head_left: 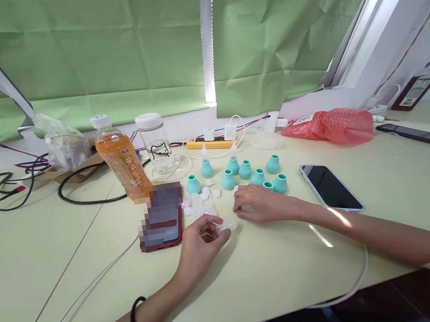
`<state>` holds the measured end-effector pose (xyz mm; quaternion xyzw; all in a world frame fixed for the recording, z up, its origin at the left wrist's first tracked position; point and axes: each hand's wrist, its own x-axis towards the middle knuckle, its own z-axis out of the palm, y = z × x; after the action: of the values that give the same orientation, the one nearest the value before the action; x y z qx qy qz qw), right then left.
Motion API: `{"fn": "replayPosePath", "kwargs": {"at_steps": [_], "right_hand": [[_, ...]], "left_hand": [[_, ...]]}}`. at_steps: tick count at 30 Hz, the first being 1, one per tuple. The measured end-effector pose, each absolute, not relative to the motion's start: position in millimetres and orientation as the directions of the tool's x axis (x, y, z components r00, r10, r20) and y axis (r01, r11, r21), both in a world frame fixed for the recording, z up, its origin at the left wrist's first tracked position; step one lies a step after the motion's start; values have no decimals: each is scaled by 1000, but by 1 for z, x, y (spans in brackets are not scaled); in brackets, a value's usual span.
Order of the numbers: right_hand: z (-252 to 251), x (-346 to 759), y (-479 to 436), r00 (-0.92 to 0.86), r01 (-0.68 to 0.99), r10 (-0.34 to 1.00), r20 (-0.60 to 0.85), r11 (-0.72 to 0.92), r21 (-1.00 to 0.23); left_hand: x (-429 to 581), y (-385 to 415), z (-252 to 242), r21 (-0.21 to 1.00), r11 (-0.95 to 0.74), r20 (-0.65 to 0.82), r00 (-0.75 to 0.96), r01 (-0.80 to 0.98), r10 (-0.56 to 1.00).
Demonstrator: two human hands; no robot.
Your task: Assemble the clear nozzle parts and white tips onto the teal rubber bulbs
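Landmark: red-cased phone [172, 211]. Behind it, bottle [123, 162] with orange liquid, tilted, and white-lidded clear jar [159, 150], contents unclear. Right of phone, farther back: nine teal bulbs [228, 179] visible, two wearing translucent tips [205, 154]. Just right: white pieces [204, 195], too heaped to count. Right of phone, left hand [205, 239] pinches one translucent piece [228, 225], long axis roughly sideways, free end rightward. Farther right, right hand [257, 204], fingers curled; grip cannot be told.

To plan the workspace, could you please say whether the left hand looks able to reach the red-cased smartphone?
Probably yes: the red-cased smartphone lies beside the left hand, with nothing visible between them, though that hand holds a translucent piece.
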<state>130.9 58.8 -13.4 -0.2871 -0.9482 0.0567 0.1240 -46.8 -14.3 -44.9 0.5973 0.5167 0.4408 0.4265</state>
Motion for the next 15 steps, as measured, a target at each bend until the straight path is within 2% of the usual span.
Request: {"fn": "replayPosePath", "kwargs": {"at_steps": [4, 6, 11, 15], "right_hand": [[-9, 127, 51, -743, 377, 534, 404, 832, -408], [-8, 127, 48, -736, 270, 505, 451, 830, -489], [-16, 125, 44, -739, 188, 466, 487, 836, -515], [-25, 120, 41, -652, 161, 473, 593, 850, -501]], "left_hand": [[-46, -13, -45, 969, -85, 65, 91, 230, 994], [-46, -13, -44, 974, -75, 55, 99, 213, 994], [-46, -15, -41, 983, -81, 66, 96, 165, 993], [-46, -16, -40, 983, -100, 89, 77, 157, 993]]}}
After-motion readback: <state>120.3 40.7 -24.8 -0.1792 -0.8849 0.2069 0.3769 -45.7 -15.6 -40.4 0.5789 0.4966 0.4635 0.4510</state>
